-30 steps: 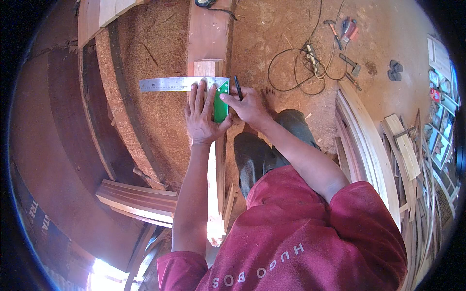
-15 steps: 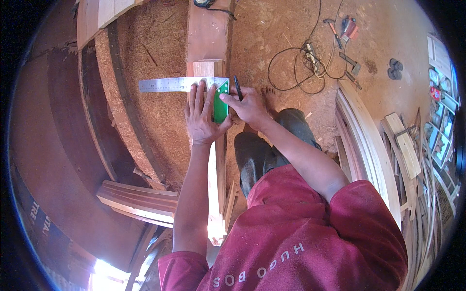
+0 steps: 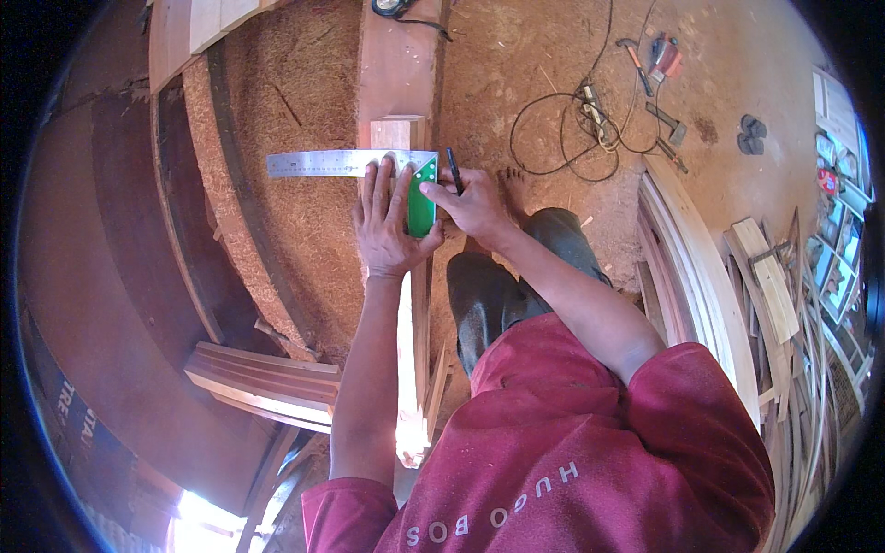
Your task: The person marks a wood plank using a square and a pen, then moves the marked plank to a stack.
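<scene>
A try square with a silver ruled blade point(image 3: 313, 163) and a green handle point(image 3: 422, 208) lies across a squared wooden beam point(image 3: 395, 134), its blade jutting out past the beam's left side. My left hand point(image 3: 389, 230) rests flat on it, with its long fingers stretched onto the blade and the thumb below the green handle. My right hand point(image 3: 475, 205) is closed around a black pencil point(image 3: 454, 170), just right of the handle, with the thumb against the handle's edge. Whether the pencil touches the wood cannot be made out.
The beam rests along a wider plank point(image 3: 398, 64). Stacked timber point(image 3: 263, 378) lies at left, and long boards point(image 3: 691, 267) at right. A tangled cord point(image 3: 590, 120), a hammer point(image 3: 634, 66), a red power tool point(image 3: 664, 57) and sandals point(image 3: 751, 134) lie on the floor.
The whole view has shifted very slightly. Both hands, the try square and the pencil keep their places on the beam.
</scene>
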Demonstrator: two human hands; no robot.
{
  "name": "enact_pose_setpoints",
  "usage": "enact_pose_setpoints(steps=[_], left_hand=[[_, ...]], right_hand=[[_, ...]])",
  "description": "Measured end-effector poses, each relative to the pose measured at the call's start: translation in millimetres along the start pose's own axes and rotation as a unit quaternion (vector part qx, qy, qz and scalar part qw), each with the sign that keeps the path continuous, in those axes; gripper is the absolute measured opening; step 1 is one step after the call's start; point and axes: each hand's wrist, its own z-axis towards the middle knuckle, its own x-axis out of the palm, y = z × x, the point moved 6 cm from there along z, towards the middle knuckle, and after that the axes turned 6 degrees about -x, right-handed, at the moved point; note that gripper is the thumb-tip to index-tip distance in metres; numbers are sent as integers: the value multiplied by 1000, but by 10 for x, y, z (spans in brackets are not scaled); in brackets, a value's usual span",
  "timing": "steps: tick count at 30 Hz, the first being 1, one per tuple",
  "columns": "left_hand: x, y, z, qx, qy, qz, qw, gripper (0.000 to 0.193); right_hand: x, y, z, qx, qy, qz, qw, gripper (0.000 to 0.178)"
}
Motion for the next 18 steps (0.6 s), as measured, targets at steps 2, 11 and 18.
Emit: enact_pose_setpoints(steps=[2, 11, 18], left_hand=[[-2, -7, -9, -2, 3, 0, 1000, 87], [-49, 15, -12, -27, 22, -22, 999, 89], [-60, -19, 7, -21, 20, -28, 999, 91]], right_hand=[[11, 91, 0, 1, 8, 55, 998, 18], [-424, 918, 482, -110, -99, -25, 989, 32], [348, 1408, 752, -302, 119, -350, 879, 29]])
